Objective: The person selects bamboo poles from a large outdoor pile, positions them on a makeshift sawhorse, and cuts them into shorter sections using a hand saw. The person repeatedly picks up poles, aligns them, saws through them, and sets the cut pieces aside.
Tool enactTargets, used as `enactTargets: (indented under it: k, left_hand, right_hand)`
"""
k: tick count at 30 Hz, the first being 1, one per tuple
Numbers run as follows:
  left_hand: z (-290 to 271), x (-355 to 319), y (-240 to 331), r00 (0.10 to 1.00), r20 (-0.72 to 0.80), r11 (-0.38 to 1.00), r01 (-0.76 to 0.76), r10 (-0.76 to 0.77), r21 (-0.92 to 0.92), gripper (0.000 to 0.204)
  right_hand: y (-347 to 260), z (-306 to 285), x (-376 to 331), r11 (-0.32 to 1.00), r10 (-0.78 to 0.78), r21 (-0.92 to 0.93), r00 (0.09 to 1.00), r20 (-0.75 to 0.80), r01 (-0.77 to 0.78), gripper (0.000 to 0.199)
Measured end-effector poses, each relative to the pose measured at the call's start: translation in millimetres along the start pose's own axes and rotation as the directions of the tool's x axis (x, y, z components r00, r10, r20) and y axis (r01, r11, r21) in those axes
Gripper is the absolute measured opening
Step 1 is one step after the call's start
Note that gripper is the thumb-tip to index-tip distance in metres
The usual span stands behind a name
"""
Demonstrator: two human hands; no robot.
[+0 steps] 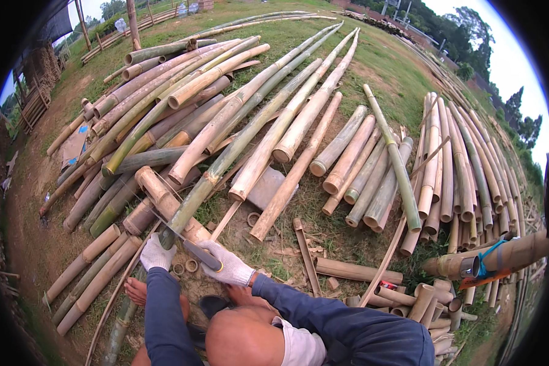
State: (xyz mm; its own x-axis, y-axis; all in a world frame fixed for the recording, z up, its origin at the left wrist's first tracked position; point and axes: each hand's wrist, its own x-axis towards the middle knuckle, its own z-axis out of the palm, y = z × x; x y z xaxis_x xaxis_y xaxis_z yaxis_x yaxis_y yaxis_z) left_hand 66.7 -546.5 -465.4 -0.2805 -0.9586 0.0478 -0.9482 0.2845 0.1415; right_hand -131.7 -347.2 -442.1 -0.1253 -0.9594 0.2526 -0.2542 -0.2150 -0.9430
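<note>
My left hand (158,252), in a white work glove, grips a long green bamboo pole (192,198) near its close end. The pole slants away up and to the right, across a thick tan bamboo log (155,187). In my right hand (230,263), also gloved in white, is the dark handle of a saw (202,255). Its thin blade crosses the green pole just beyond my left fingers. Whether the teeth have cut into the bamboo is too small to tell. Cut bamboo rings (191,266) lie on the ground between my hands.
Piled bamboo poles (207,73) spread on the left, with shorter pieces (354,171) in the middle. More poles (457,165) lie in rows at right. Offcuts (409,299) are heaped near lower right. A flat grey slab (265,188) rests under some poles. My bare foot (136,291) is close to the left pieces.
</note>
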Motion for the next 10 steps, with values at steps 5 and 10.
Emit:
enactTargets:
  k: [5, 10]
  left_hand:
    - [-9.2, 2.4, 1.0, 0.998, 0.061, 0.999, -0.035, 0.035, 0.0, 0.072]
    - [3.1, 13.4, -21.3, 0.991, 0.114, 0.998, -0.068, 0.066, 0.014, 0.076]
  right_hand:
    - [-23.6, -28.4, -53.3, 0.985, 0.159, -0.078, 0.986, 0.045, -0.155, 0.064]
    - [-38.5, -68.6, -166.4, 0.963, 0.254, -0.115, 0.965, 0.068, -0.245, 0.062]
